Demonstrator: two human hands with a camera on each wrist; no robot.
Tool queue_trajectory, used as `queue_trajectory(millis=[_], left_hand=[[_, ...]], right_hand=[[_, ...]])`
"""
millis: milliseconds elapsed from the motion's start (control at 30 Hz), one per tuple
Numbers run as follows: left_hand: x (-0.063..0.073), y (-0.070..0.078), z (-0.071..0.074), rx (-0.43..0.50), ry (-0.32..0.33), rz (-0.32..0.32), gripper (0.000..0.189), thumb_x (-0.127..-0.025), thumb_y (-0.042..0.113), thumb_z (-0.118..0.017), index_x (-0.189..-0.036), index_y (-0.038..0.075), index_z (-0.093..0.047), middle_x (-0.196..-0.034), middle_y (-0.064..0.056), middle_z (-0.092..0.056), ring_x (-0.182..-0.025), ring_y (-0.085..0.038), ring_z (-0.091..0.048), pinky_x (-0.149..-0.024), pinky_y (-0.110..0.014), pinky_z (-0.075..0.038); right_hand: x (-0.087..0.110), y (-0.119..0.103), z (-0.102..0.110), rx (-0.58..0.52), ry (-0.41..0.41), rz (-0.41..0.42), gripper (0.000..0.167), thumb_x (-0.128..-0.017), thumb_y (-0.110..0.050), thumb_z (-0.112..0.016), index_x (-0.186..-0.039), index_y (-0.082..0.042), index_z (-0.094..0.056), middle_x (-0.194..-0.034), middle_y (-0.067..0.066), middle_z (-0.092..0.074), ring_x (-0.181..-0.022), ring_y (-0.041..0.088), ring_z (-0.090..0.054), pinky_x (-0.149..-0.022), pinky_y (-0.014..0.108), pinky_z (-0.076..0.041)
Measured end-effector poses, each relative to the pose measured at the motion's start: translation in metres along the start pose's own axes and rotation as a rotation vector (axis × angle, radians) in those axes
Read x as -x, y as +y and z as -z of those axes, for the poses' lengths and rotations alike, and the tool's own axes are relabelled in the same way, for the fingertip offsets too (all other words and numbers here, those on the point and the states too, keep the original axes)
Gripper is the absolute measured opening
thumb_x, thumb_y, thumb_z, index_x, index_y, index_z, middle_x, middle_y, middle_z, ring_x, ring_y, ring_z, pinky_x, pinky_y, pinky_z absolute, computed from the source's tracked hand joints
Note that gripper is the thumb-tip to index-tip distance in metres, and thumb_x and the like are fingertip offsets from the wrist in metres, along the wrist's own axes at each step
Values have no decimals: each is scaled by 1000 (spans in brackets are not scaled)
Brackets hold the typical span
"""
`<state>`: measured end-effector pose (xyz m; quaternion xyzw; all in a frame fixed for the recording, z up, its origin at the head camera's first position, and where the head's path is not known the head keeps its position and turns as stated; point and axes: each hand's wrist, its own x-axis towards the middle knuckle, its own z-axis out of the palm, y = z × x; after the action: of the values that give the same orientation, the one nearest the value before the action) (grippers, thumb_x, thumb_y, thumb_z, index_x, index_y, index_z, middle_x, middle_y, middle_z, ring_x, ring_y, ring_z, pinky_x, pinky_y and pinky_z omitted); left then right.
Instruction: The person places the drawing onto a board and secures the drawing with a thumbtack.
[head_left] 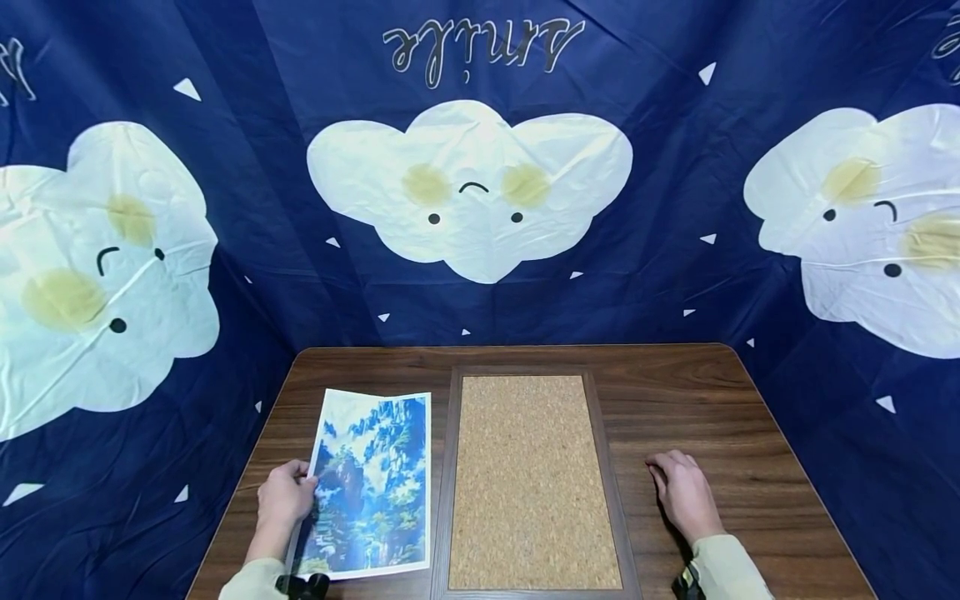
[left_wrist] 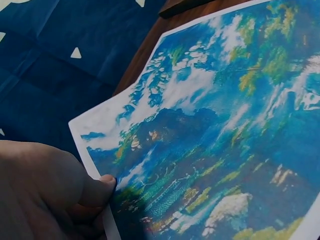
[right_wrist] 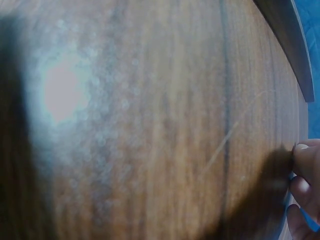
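Print (head_left: pixel 371 483) beside cork (head_left: pixel 535 483), head view only

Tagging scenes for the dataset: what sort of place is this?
Probably an improvised fabric-walled tabletop booth: blue cloud-print fabric hangs around three sides of a wood-grain table, which bears a framed cork board.

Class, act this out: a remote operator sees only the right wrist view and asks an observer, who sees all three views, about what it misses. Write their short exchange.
Operator: I see mostly brown wood-grain tabletop, with part of the bare right hand at the right edge. What is the bare left hand doing?
Observer: It pinches the left edge of a white-bordered, rectangular paper print of blue mountains.
Operator: And what lies between that print and the right hand?
Observer: A tan, rectangular, brown-framed cork board.
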<state>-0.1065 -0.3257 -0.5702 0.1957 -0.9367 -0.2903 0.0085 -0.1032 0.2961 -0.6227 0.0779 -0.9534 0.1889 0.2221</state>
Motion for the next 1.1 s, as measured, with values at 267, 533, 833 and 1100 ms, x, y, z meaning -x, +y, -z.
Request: queue_trajectory(millis=[267,533,833,1100], left_hand=[[-1,-3,4,45,-5,43,24,-99,9,-65,-113,-11,-67,-91,-23,-72,-91,-44,-63,-82,-58,-48],[-2,-1,10,122,-47,91,27,-101,10,-65,-116,-12,-67,-92,-22,-73,-78,-30,-65,-62,-38,-50],[0,2,19,208,-64,116,29,-101,8,-64,-120,-14,-65,-99,-26,-71,-81,-29,-65,-62,-32,-48],[1,4,21,278,-109,123,29,-103,6,-61,-121,-15,-64,-92,-20,-69,-73,-22,-62,-60,-32,-49]], right_hand=[[0,0,0,0,5,14,14,-83,7,-81,-92,-3,-77,-84,8,-69,-79,30,-66,-69,50,-56],[-1,-3,2,5,17,25,14,-84,7,-81,-90,-5,-77,-83,8,-69,-78,29,-67,-70,48,-57],[0,-2,1,4,14,20,15,-84,7,-81,-91,-5,-77,-84,8,-70,-79,29,-67,-70,48,-57],[0,-2,1,4,8,16,15,-84,7,-81,-92,-6,-77,-85,7,-70,-80,29,-67,-70,48,-57]])
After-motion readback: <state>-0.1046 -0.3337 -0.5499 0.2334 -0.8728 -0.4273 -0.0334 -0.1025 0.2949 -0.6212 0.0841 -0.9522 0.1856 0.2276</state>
